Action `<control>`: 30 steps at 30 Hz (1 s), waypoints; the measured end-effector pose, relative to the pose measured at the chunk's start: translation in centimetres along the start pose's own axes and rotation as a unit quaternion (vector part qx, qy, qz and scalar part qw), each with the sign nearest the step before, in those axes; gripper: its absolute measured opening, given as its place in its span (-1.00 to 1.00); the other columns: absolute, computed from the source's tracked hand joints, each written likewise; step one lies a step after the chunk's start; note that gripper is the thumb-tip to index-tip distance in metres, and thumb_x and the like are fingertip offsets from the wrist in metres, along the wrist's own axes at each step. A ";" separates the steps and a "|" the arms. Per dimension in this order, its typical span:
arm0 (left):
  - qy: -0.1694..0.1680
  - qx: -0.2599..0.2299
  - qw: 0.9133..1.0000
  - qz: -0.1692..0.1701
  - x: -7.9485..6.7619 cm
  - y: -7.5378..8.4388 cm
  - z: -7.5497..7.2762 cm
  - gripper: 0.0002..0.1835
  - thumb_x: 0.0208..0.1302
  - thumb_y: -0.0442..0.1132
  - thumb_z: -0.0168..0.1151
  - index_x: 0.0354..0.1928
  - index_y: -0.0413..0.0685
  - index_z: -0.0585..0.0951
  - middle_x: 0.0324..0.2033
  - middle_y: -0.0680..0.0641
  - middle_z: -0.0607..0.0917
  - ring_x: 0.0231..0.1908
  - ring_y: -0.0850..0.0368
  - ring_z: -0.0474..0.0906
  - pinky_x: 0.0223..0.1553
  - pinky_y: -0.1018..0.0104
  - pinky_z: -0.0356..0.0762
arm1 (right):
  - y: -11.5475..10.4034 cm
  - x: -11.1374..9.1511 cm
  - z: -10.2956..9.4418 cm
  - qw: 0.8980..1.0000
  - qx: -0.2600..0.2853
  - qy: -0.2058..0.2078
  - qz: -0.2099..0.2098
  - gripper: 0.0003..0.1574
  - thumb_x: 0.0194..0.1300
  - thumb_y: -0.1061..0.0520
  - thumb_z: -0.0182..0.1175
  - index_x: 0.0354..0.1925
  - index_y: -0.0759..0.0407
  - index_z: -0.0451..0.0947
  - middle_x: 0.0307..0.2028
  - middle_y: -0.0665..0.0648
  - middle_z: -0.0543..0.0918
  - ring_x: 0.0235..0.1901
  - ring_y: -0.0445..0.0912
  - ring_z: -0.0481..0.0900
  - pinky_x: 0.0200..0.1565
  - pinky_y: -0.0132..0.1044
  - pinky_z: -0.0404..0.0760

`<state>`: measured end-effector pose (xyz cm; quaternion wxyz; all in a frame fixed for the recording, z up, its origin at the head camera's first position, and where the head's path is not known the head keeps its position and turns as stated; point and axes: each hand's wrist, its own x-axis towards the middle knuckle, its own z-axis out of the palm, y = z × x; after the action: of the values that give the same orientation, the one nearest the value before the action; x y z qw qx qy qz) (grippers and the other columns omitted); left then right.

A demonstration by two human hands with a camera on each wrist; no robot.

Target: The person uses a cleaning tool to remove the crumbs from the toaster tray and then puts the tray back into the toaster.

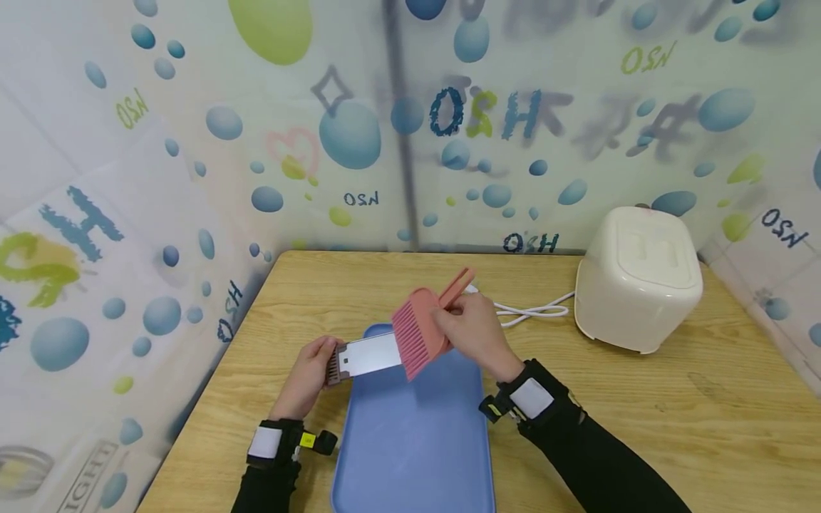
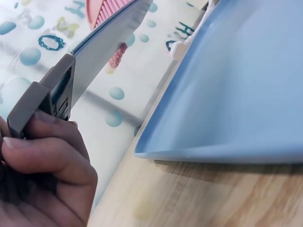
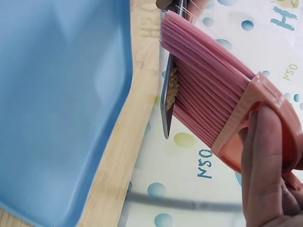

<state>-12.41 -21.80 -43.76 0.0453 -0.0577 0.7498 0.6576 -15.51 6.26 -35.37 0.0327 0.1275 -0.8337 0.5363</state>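
Near the far end of the blue tray (image 1: 417, 434), the left hand (image 1: 309, 374) curls its fingers round the scraper (image 1: 372, 354) and the right hand (image 1: 477, 329) pinches the brush (image 1: 425, 324). The brush looks light and soft-bristled; the smooth, stiff scraper likely holds surest by its handle.

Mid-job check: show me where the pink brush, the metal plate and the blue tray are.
Pink brush (image 3: 208, 90), right wrist view: on its bristles.
Metal plate (image 1: 370, 354), head view: on its shiny flat face.
Blue tray (image 1: 417, 442), head view: on its bare floor.
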 end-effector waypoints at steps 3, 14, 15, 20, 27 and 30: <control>0.002 -0.004 1.000 -0.002 -0.1 0.0 0.0 -0.65 0.47 -0.13 -0.26 -0.15 -0.20 0.49 -0.41 -0.17 0.44 -0.56 0.06 0.35 -0.65 0.35 0.25 | 0.0 0.0 -0.3 1.000 -0.006 0.002 0.002 -0.80 0.23 0.06 0.11 -0.40 0.12 0.61 -0.61 0.01 0.59 -0.70 -0.09 0.50 -0.68 -0.15 0.47; -0.003 -0.004 1.000 -0.007 -0.3 0.1 -0.3 -0.62 0.47 -0.09 -0.26 -0.13 -0.24 0.47 -0.41 -0.16 0.43 -0.55 0.07 0.32 -0.65 0.36 0.24 | 0.6 -0.2 -1.3 1.000 -0.023 0.015 0.001 -0.79 0.22 0.06 0.12 -0.41 0.13 0.61 -0.62 0.01 0.59 -0.70 -0.09 0.49 -0.67 -0.15 0.47; -0.002 -0.003 1.000 -0.008 -0.3 0.2 -0.4 -0.61 0.46 -0.08 -0.26 -0.13 -0.23 0.47 -0.41 -0.15 0.43 -0.55 0.07 0.32 -0.64 0.36 0.24 | 0.6 -0.2 -1.4 1.000 -0.025 0.017 0.002 -0.79 0.22 0.05 0.12 -0.41 0.13 0.61 -0.63 0.01 0.59 -0.70 -0.09 0.49 -0.67 -0.16 0.48; -0.001 -0.003 1.000 -0.010 -0.5 0.1 -0.5 -0.62 0.46 -0.08 -0.26 -0.12 -0.23 0.47 -0.41 -0.15 0.43 -0.54 0.06 0.34 -0.63 0.34 0.26 | 0.8 -0.3 -1.8 0.999 -0.028 0.019 0.009 -0.77 0.23 0.05 0.11 -0.41 0.15 0.61 -0.62 0.03 0.59 -0.70 -0.09 0.49 -0.67 -0.16 0.48; -0.007 -0.003 1.000 -0.013 -0.5 0.2 -0.7 -0.61 0.47 -0.09 -0.28 -0.14 -0.25 0.46 -0.41 -0.14 0.44 -0.54 0.08 0.35 -0.64 0.35 0.27 | 0.9 -0.5 -2.4 0.999 -0.036 0.024 0.007 -0.78 0.22 0.05 0.11 -0.41 0.13 0.61 -0.64 0.03 0.58 -0.72 -0.08 0.47 -0.69 -0.17 0.46; -0.017 -0.007 1.000 -0.014 -0.9 0.8 -0.7 -0.62 0.47 -0.13 -0.29 -0.15 -0.28 0.46 -0.43 -0.13 0.43 -0.56 0.09 0.34 -0.64 0.36 0.26 | 1.0 -0.6 -2.5 0.999 -0.036 0.024 0.007 -0.79 0.22 0.06 0.12 -0.41 0.13 0.61 -0.65 0.02 0.57 -0.72 -0.07 0.46 -0.70 -0.18 0.45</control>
<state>-11.60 -22.34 -42.75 0.0671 -0.0572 0.7432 0.6632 -15.42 9.03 -35.32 0.0530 0.1073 -0.8525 0.5089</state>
